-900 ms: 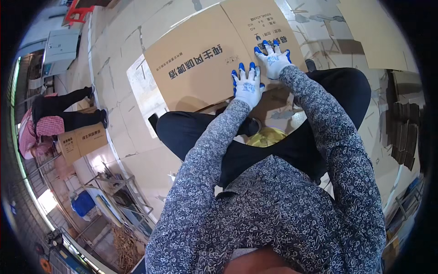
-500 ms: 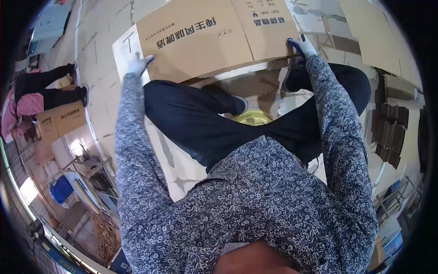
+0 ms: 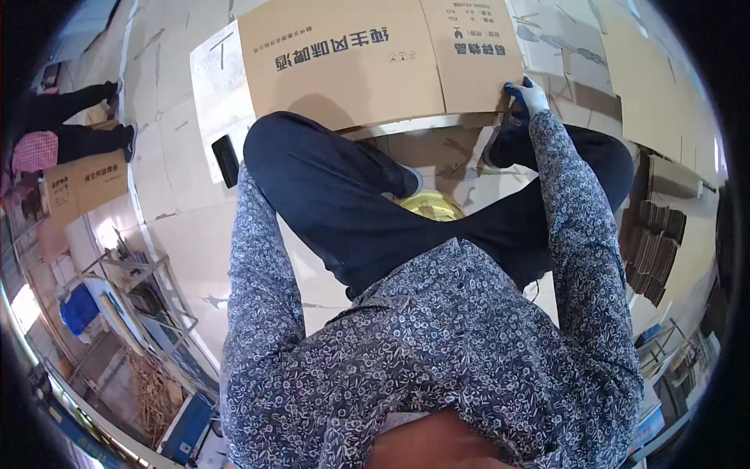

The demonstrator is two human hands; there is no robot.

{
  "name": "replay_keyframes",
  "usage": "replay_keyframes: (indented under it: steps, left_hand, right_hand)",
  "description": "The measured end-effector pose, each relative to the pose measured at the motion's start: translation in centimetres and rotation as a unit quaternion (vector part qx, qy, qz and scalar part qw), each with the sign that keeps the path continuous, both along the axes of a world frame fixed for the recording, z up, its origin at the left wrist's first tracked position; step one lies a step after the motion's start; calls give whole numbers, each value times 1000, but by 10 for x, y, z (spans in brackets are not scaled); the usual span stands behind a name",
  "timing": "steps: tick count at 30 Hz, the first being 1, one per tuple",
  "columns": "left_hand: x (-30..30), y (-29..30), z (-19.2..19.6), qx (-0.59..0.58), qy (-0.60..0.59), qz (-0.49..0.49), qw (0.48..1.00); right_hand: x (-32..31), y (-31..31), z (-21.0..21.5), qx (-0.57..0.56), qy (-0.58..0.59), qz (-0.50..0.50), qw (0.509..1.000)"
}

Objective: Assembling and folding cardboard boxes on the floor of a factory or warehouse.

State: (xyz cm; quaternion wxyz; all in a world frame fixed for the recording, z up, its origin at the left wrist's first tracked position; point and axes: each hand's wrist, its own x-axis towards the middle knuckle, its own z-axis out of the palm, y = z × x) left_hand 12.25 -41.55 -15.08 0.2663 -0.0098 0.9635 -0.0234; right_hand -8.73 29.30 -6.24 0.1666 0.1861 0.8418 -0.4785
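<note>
A large brown cardboard sheet (image 3: 344,86) with dark print lies flat in front of my knees. My right hand (image 3: 533,97), in a white glove with blue fingertips, is closed at the sheet's near right corner. Its fingers bend over the edge there. My left forearm (image 3: 262,227) runs down beside my left knee, and the hand at its end is hidden behind the leg. Close to that knee, a black phone-like slab (image 3: 226,160) rests on a white board (image 3: 215,94) that sticks out left of the cardboard.
A yellow round object (image 3: 433,205) sits between my feet. More cardboard (image 3: 648,86) lies at the right, with a stack of folded brown cardboard (image 3: 655,246) nearer. Far left, another person (image 3: 74,141) is beside a printed carton (image 3: 90,187). A metal frame (image 3: 148,273) stands at the left.
My left hand has let go of the cardboard's left side and drawn back behind my knee, uncovering the black slab. My right hand stays at the right corner.
</note>
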Motion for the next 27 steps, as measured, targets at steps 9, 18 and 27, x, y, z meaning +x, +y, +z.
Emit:
replay_keyframes:
  steps: [9,18,27]
  left_hand:
    - [-72,-53,-2,-36,77,100,991]
    - [-143,52,214,415,137,480,760]
    - [-150,9,178,374,179,205,887]
  right_hand:
    - [-31,-20,35,17,-3,15,1000]
    - [-41,145,209,369,92,77,922]
    - [24,208,159,590,-55,20,806]
